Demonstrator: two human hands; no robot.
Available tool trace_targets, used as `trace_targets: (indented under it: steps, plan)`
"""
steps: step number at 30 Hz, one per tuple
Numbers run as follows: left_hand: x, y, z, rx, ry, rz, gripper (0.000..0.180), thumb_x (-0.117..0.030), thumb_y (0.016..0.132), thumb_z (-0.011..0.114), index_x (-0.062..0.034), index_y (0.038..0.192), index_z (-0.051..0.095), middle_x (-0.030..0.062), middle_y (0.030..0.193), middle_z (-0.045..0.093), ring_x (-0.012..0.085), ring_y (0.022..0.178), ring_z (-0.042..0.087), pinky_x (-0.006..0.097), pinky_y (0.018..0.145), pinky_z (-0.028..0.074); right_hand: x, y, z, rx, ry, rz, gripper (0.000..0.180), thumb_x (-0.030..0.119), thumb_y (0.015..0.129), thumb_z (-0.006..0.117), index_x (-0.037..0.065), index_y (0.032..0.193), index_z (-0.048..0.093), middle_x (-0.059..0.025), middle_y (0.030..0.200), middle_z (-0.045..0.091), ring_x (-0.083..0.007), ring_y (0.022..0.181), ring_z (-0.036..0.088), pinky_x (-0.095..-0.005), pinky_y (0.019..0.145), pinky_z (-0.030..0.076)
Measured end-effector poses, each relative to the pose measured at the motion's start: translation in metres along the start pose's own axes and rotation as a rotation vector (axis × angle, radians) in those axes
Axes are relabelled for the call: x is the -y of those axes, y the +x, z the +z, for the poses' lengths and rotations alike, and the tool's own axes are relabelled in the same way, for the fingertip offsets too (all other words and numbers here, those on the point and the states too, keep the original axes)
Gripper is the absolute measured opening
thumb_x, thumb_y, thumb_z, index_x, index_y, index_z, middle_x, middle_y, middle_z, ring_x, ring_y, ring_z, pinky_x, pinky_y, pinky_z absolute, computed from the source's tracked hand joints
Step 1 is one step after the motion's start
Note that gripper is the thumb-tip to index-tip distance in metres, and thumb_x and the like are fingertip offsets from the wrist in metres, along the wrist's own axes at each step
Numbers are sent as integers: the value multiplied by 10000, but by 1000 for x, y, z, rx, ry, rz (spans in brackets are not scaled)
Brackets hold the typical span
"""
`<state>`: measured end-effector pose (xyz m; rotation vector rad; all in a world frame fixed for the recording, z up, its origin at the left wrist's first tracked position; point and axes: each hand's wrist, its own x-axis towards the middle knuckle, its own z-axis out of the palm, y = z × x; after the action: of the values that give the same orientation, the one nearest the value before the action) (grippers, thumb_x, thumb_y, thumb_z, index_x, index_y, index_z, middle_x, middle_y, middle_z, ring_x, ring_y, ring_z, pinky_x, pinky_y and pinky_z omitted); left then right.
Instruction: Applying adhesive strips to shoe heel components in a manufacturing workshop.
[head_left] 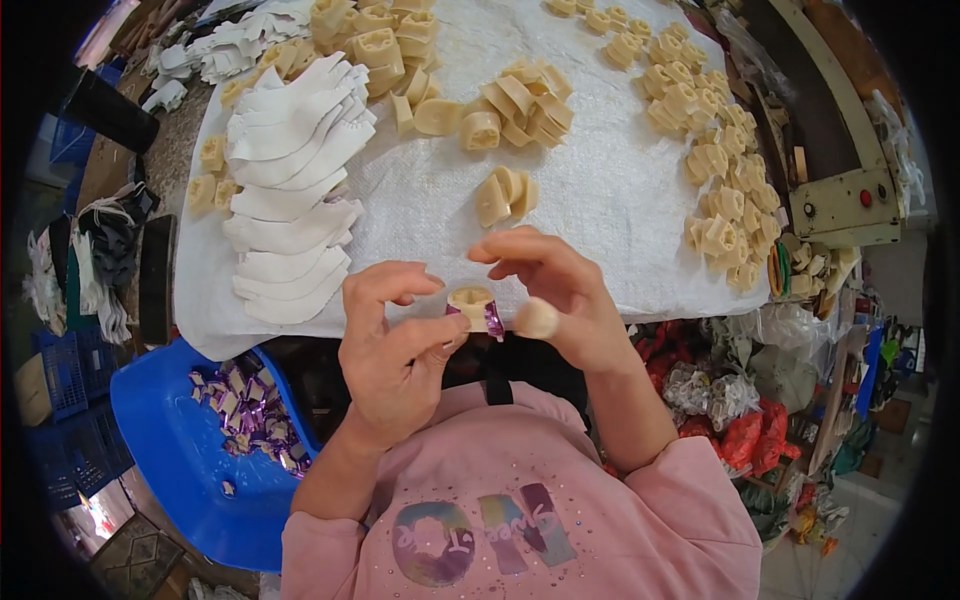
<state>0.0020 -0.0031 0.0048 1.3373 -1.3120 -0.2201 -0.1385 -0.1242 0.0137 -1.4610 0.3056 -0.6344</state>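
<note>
Cream block (470,296) with purple covering (493,318), held over the near edge of the white-sheeted table (420,190), pinched by the left hand (390,362); just beside, right hand (580,300) with thumb and fingers apart. Best to keep that pinch steady and smooth the covering outward, probably sparing creases.

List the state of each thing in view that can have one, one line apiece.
Left hand: pinching hollow beige block
Right hand: open, beside it
Hollow beige block: partly covered in shiny purple
Other beige blocks: uncovered, grouped
White curved pieces: overlapping
Blue tub: open, partly filled
White woven sheet: spread out
</note>
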Motion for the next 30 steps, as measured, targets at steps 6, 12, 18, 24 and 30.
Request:
trace_targets:
  steps: [6, 12, 18, 24, 30]
  plan:
    - [6, -8, -1, 58, -172, 41, 249, -172, 796, 670, -67, 1023, 675, 114, 1106, 508, 236, 932, 512, 326, 735, 409, 1, 2, -10, 103, -150, 78, 481, 61, 725, 734, 14, 1167, 549, -103, 1020, 640, -211, 932, 600, -338, 826, 456]
    - [-6, -4, 8, 212, -726, -624, 588, -314, 937, 426, 28, 1391, 275, 131, 1160, 483, 153, 921, 517, 263, 761, 426, 3, -1, 8, 48, -361, -209, 485, 95, 684, 766, 73, 1129, 575, -62, 963, 643, -216, 810, 591, -314, 733, 471]
    - [-9, -12, 20, 120, -821, -754, 499, -218, 936, 353, -4, 1374, 246, 98, 996, 514, 130, 825, 527, 252, 744, 450, -20, -7, 21, -57, -443, -356, 419, 95, 734, 723, 68, 1126, 576, -84, 1023, 564, -241, 914, 520, -342, 755, 464]
    - [-10, -15, 22, 152, -903, -659, 605, -429, 955, 356, -14, 1373, 218, 109, 1075, 492, 140, 853, 531, 271, 751, 456, -12, -1, 19, -7, 93, 70, 184, 166, 880, 574, 68, 1036, 579, -53, 990, 510, -115, 747, 551, -193, 435, 459]
    - [-25, -10, 29, 65, -541, -546, 671, -529, 955, 280, 42, 1305, 312, 124, 1030, 512, 123, 879, 522, 235, 766, 428, -17, 2, 22, 107, 330, 254, 153, 167, 899, 563, 19, 862, 562, -46, 905, 556, -75, 610, 550, -185, 443, 462]
